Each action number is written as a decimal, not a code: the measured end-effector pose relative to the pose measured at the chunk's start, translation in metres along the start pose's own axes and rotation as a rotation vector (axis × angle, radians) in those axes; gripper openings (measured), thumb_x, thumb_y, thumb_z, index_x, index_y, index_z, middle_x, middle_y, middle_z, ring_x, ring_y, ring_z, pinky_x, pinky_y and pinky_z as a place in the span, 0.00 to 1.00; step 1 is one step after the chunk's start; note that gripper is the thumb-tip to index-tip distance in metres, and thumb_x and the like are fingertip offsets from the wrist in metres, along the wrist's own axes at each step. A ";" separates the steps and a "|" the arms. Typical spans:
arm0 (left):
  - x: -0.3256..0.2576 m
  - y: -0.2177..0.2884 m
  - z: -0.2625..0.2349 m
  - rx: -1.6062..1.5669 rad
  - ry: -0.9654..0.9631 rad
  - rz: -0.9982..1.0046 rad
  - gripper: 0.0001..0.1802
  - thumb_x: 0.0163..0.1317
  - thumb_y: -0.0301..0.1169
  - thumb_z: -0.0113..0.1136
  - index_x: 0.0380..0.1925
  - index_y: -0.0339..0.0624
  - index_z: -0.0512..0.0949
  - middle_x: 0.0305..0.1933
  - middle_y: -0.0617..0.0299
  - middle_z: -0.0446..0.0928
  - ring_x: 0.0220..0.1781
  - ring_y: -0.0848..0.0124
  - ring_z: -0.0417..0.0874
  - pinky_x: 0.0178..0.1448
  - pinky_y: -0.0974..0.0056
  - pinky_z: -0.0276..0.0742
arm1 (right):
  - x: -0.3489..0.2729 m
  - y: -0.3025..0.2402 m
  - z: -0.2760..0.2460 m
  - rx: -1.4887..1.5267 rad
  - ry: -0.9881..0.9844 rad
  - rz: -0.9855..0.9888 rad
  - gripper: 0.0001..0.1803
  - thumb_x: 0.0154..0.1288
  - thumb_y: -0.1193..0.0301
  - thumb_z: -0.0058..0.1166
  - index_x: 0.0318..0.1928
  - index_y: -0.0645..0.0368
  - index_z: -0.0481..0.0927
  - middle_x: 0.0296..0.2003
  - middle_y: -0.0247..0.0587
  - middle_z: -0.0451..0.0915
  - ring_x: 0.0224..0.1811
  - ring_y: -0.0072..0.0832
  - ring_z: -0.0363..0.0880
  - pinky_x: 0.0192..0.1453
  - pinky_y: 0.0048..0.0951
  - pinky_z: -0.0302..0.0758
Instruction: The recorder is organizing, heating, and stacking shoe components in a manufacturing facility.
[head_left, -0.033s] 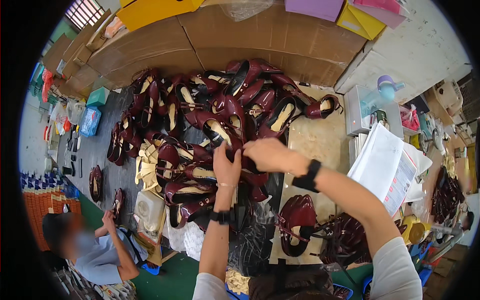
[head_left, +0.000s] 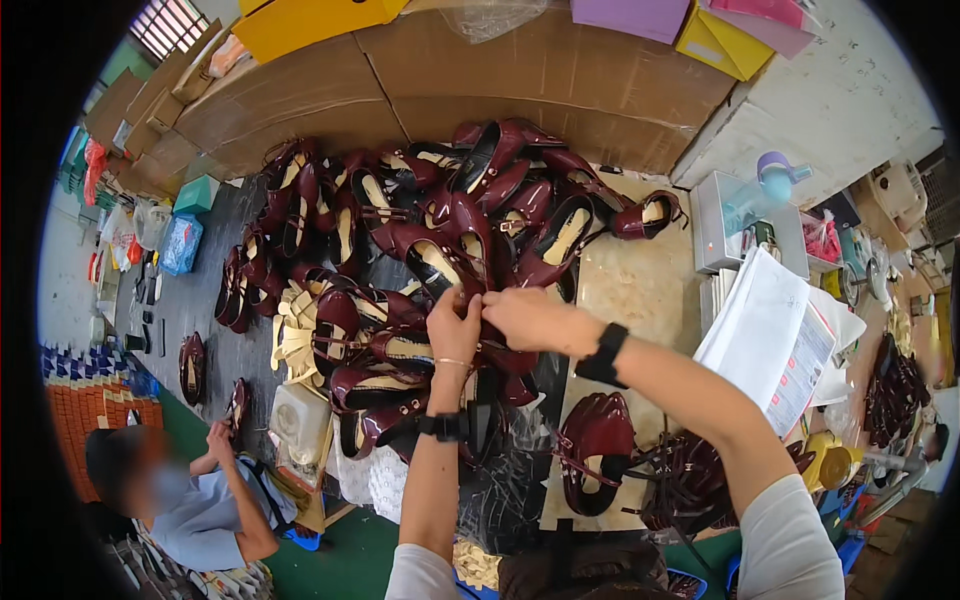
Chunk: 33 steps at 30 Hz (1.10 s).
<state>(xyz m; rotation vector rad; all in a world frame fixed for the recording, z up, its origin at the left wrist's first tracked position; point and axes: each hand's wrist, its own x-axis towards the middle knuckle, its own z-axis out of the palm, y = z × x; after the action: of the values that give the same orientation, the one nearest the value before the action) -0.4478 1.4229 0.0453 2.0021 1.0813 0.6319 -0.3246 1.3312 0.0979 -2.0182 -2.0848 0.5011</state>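
My left hand (head_left: 455, 328) and my right hand (head_left: 540, 320) meet above a heap of glossy burgundy shoes (head_left: 385, 345). Thumb and fingers are pinched on both, with the fingertips nearly touching. Whatever lies between them is too small or too covered to make out. Just beyond the fingertips is a burgundy shoe (head_left: 432, 258) with a beige insole, its near end hidden behind my hands. Thin buckled straps show on several shoes of the heap. A dark band sits on each of my wrists.
Burgundy shoes (head_left: 595, 450) lie bunched at the near right. White papers (head_left: 765, 320) lean by a clear bin (head_left: 715, 225). Beige shoe-shaped pieces (head_left: 293, 335) and a whitish container (head_left: 298, 420) flank the heap's left. A seated co-worker (head_left: 215, 510) holds a shoe. Cardboard (head_left: 540, 70) walls the back.
My right hand and wrist have shifted slightly left and down, closer to the left. My left fingers are drawn closer together. The shoe heap looks the same.
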 end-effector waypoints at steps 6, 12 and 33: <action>-0.005 -0.010 -0.027 -0.044 -0.031 0.013 0.15 0.55 0.35 0.66 0.25 0.34 0.74 0.14 0.65 0.60 0.17 0.76 0.57 0.22 0.66 0.55 | -0.010 -0.005 0.021 -0.081 0.091 0.010 0.14 0.43 0.71 0.63 0.33 0.63 0.82 0.44 0.46 0.74 0.46 0.41 0.73 0.48 0.38 0.73; -0.062 0.018 -0.068 -0.282 -0.005 0.060 0.10 0.55 0.27 0.65 0.27 0.34 0.73 0.20 0.67 0.65 0.23 0.80 0.61 0.28 0.71 0.60 | -0.057 0.001 0.001 0.075 0.116 0.019 0.14 0.46 0.65 0.66 0.33 0.59 0.84 0.44 0.47 0.71 0.48 0.46 0.68 0.52 0.38 0.71; -0.254 0.068 -0.111 0.134 0.137 0.515 0.08 0.51 0.24 0.65 0.29 0.36 0.76 0.25 0.55 0.69 0.30 0.56 0.69 0.38 0.57 0.64 | -0.323 -0.190 0.124 0.121 0.338 0.438 0.09 0.46 0.75 0.55 0.32 0.59 0.77 0.46 0.47 0.71 0.60 0.49 0.65 0.58 0.40 0.72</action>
<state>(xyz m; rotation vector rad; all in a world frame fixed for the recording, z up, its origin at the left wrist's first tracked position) -0.6264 1.2252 0.1484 2.4050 0.6914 0.9944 -0.5304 0.9947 0.0843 -2.2992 -1.3934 0.3108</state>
